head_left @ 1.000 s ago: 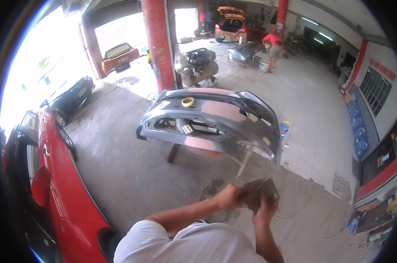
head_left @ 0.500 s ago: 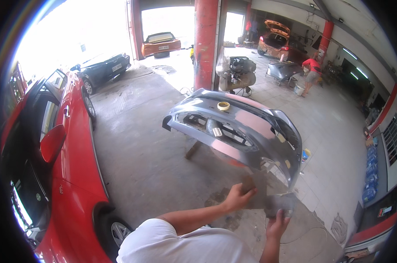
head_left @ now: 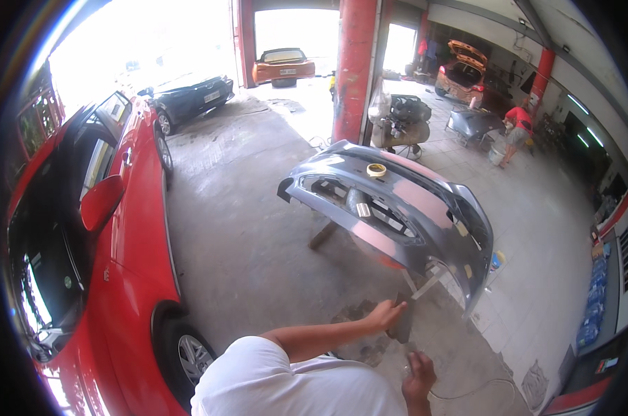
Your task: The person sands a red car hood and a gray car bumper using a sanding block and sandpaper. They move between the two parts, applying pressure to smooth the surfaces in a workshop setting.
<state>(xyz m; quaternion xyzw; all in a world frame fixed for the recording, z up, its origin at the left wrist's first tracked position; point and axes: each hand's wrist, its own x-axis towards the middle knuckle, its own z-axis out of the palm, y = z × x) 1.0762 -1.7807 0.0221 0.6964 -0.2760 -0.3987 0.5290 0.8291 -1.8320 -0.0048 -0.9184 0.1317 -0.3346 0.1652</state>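
My left hand [head_left: 387, 316] is closed on the edge of a dark flat piece [head_left: 401, 327], thin like a sheet or plate. Lower and to the right, my right hand [head_left: 419, 374] is curled shut; what sits in its fingers is too small and blurred to name. Just beyond both hands stands a grey car bumper [head_left: 432, 239] with pink patches, raised on a support [head_left: 426, 283]. On its top lies a roll of yellow tape [head_left: 376, 174]. A grey object with a pale label [head_left: 362, 209] rests at the bumper's opening.
A red car [head_left: 137, 256] stands along my left, with a dark car [head_left: 193, 97] beyond it. Past the bumper are a red pillar [head_left: 355, 76] and a compressor [head_left: 404, 125]. A person in red [head_left: 518, 125] bends near a bucket. Blue packs [head_left: 593, 295] line the right wall.
The view has turned so that the scene sits farther right. My right hand has dropped lower and nearer to me, and the grey flat piece it held no longer shows clearly.
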